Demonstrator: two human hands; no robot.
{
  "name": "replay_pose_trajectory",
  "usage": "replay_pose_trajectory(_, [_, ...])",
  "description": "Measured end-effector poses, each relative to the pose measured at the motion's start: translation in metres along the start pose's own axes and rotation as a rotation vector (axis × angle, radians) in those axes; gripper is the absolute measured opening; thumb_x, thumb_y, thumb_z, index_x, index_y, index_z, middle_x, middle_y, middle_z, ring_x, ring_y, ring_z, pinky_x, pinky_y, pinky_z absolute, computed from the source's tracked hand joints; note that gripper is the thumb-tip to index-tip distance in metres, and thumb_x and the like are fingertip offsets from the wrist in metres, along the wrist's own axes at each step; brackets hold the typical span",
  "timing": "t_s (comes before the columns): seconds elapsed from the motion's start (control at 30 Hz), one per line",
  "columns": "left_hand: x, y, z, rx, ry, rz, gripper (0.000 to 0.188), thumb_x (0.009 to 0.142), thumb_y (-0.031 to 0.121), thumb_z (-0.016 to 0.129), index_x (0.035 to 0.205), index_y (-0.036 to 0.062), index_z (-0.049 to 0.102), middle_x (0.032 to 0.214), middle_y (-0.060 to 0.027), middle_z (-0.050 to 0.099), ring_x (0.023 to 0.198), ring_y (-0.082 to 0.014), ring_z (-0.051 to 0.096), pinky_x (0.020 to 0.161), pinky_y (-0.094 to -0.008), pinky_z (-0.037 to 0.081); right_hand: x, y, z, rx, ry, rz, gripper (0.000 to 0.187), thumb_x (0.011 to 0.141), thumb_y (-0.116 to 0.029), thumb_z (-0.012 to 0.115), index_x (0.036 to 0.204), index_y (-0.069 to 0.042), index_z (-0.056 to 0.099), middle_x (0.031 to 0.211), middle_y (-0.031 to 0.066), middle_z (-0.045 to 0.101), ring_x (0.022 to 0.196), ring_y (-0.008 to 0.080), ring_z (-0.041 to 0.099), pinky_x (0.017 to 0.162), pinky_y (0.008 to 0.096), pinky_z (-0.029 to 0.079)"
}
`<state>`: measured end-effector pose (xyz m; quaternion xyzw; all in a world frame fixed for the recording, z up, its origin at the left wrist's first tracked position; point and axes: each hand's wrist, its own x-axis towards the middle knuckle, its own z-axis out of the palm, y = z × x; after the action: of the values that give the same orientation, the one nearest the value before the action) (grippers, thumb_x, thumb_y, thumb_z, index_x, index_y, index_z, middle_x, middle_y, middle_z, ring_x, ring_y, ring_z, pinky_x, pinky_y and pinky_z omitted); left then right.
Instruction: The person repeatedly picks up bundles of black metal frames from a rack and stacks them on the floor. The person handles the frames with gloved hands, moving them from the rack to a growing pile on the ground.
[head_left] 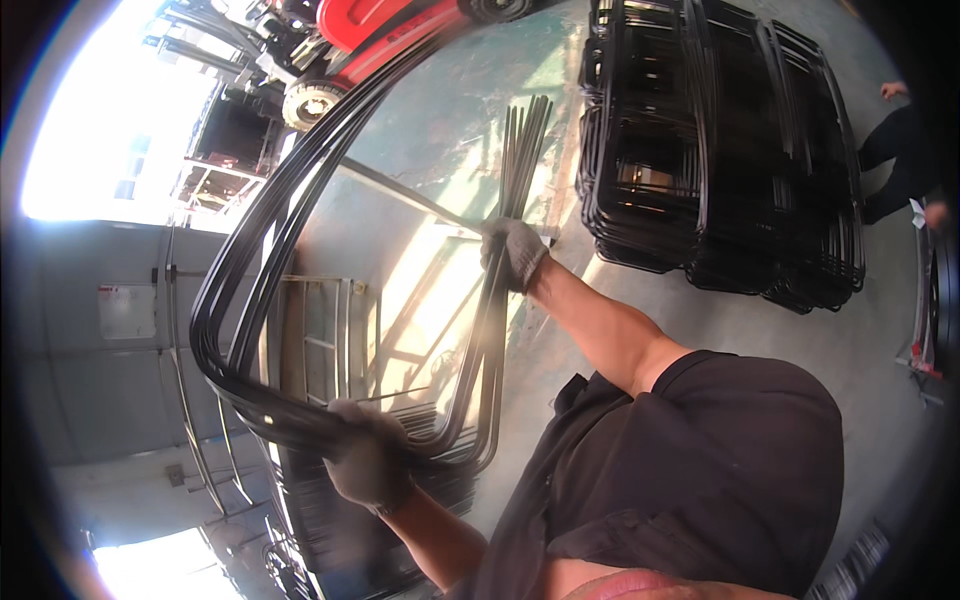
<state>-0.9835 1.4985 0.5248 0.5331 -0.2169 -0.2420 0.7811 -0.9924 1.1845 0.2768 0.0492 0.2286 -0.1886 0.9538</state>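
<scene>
A bundle of bent black metal rods (280, 425), shaped like a large U with rounded corners, is held up in front of me. My left hand (370, 455), in a grey knit glove, is closed round the bundle's lower bend. Higher up and to the right, my right hand (515, 255), gloved the same way, grips the bundle's straight side. The rod ends fan out above that hand, and the opposite side curves up toward the top of the view. Glove and rods hide the fingertips. Under the bundle, more thin dark rods (430, 485) lie close together.
A tall stack of black bent frames (720, 150) stands at the far right. Beyond it is another person (895, 160). A red vehicle (365, 25) with wheels is at the back left. A metal frame of bars (325, 340) stands behind the bundle, near a grey wall (100, 390).
</scene>
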Motion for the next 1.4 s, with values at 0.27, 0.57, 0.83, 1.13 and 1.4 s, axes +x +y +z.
replay_pose_trajectory(0.27, [-0.106,-0.108,-0.011,-0.023,0.273,-0.082,0.038,0.109,0.026,0.071,0.140,0.0047,0.065,0.122,-0.0117,0.073,0.099,-0.0304,0.070,0.084,-0.0455,0.061,-0.140,-0.091,-0.026,-0.388,0.197,-0.347,0.010,0.091,-0.006,0.080,0.094,-0.004,0.071,0.076,0.0069,0.064,0.057,0.0189,0.062,0.052,0.0363,0.053])
replay_pose_trajectory(0.57, [-0.203,-0.364,0.037,0.041,0.366,-0.761,0.014,0.092,-0.005,0.066,0.104,-0.0110,0.065,0.092,-0.0187,0.067,0.084,-0.0325,0.069,0.081,-0.0435,0.060,-0.302,-0.219,-0.165,-0.700,0.497,-0.616,0.013,0.083,-0.010,0.083,0.082,-0.002,0.073,0.065,0.0101,0.066,0.050,0.0199,0.064,0.045,0.0359,0.051])
replay_pose_trajectory(0.83, [-0.275,-0.553,0.107,0.466,-0.383,-0.554,0.015,0.098,0.012,0.061,0.103,0.0014,0.071,0.101,-0.0137,0.075,0.095,-0.0304,0.073,0.088,-0.0404,0.058,-0.380,-0.377,-0.260,-0.734,0.677,-0.701,0.023,0.081,-0.009,0.083,0.098,-0.002,0.070,0.066,0.0067,0.063,0.050,0.0190,0.064,0.046,0.0347,0.053])
replay_pose_trajectory(1.13, [-0.274,-0.600,0.390,1.006,-0.608,-0.475,0.018,0.097,0.008,0.073,0.111,-0.0031,0.079,0.108,-0.0118,0.081,0.107,-0.0244,0.077,0.095,-0.0315,0.061,-0.382,-0.600,-0.366,-0.763,0.704,-0.671,0.014,0.080,-0.010,0.080,0.073,-0.001,0.070,0.062,0.0103,0.064,0.049,0.0222,0.062,0.049,0.0393,0.052])
replay_pose_trajectory(1.4, [-0.238,-0.685,0.478,1.098,-0.430,-0.762,0.019,0.102,0.006,0.070,0.118,-0.0007,0.079,0.110,-0.0104,0.082,0.109,-0.0228,0.078,0.097,-0.0330,0.062,-0.313,-0.712,-0.437,-0.806,0.596,-0.572,0.013,0.081,-0.010,0.082,0.080,-0.002,0.072,0.068,0.0076,0.065,0.053,0.0205,0.061,0.053,0.0387,0.051])
